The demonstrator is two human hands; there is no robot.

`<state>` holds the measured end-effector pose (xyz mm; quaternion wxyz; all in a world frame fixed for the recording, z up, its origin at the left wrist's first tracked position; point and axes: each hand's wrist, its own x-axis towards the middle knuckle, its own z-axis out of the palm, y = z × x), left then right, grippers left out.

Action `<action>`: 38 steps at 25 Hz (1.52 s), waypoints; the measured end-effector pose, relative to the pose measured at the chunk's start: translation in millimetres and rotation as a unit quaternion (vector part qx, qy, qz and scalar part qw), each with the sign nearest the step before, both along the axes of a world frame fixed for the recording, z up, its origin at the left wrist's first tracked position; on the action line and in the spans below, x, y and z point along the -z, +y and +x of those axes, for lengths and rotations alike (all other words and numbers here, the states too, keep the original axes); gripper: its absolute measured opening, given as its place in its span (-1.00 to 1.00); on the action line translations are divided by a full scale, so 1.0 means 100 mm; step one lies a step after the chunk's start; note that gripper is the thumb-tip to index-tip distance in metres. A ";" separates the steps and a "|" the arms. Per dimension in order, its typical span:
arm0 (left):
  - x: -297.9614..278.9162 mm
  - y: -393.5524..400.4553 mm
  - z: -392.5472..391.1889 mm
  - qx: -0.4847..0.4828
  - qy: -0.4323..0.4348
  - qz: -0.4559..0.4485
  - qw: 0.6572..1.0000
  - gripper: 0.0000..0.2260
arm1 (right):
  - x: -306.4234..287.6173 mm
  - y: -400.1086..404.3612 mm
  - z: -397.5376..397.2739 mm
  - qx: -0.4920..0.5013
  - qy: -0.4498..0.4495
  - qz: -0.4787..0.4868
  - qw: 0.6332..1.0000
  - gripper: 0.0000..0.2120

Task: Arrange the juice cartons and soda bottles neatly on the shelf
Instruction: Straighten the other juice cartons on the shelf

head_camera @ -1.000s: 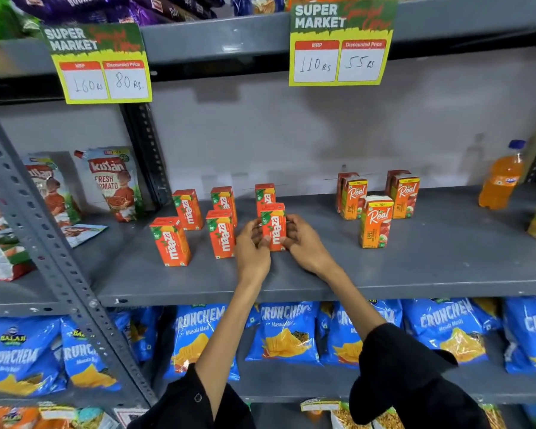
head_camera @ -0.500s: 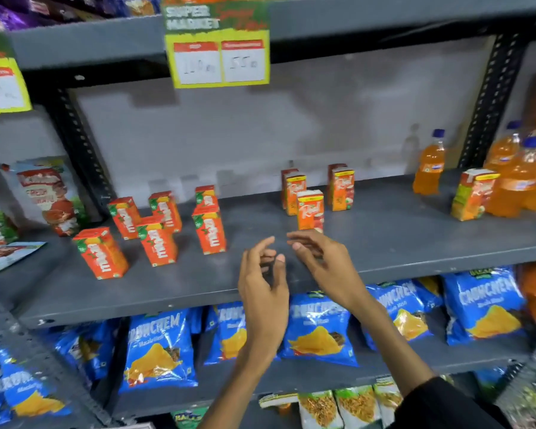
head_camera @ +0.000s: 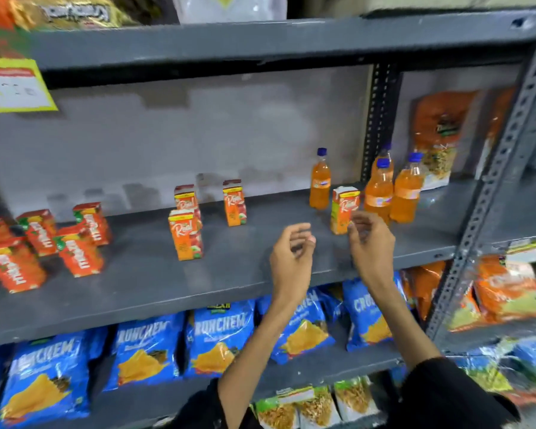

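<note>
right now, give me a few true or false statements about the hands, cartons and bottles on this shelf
1. Both hands are empty. True: left hand and right hand hold nothing.
2. Four orange bottles stand on the shelf. True.
3. The bottles have red caps. False: the caps are blue.
4. One Real carton stands among the bottles. True.
5. The Maaza cartons are right of the bottles. False: they are far left.

Matt grey metal shelf; clear plastic soda bottles; glossy foil chip bags.
</note>
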<state>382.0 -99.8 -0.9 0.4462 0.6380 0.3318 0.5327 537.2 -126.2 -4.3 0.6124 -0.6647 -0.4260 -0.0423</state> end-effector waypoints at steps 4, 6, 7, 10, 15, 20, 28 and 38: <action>-0.04 0.23 0.51 -0.004 0.079 -0.021 0.997 -0.66 | -0.06 0.04 0.30 -0.051 -0.004 -0.071 0.996 -0.70; -0.07 0.36 0.69 0.012 0.097 -0.052 0.994 -0.59 | -0.05 0.14 0.42 -0.088 -0.010 -0.107 0.990 -0.73; -0.09 0.42 0.77 0.025 0.102 -0.063 0.993 -0.57 | -0.04 0.20 0.47 -0.103 -0.005 -0.123 0.987 -0.76; -0.11 0.57 0.95 0.050 0.122 -0.088 0.987 -0.56 | -0.08 0.32 0.57 -0.139 0.054 -0.154 0.977 -0.78; -0.12 0.61 1.05 0.056 0.144 -0.089 0.984 -0.59 | -0.04 0.39 0.62 -0.163 0.096 -0.129 0.974 -0.69; -0.10 0.52 0.72 0.053 0.123 -0.067 0.989 -0.59 | -0.04 0.34 0.45 -0.202 0.123 -0.118 0.964 -0.64; -0.02 0.67 -0.49 -0.019 0.090 -0.045 0.995 -0.62 | 0.01 0.62 -0.60 -0.298 0.132 -0.098 0.940 -0.63; -0.03 0.86 -1.06 -0.065 0.117 -0.069 0.989 -0.62 | 0.05 0.95 -1.19 -0.307 0.113 -0.126 0.937 -0.62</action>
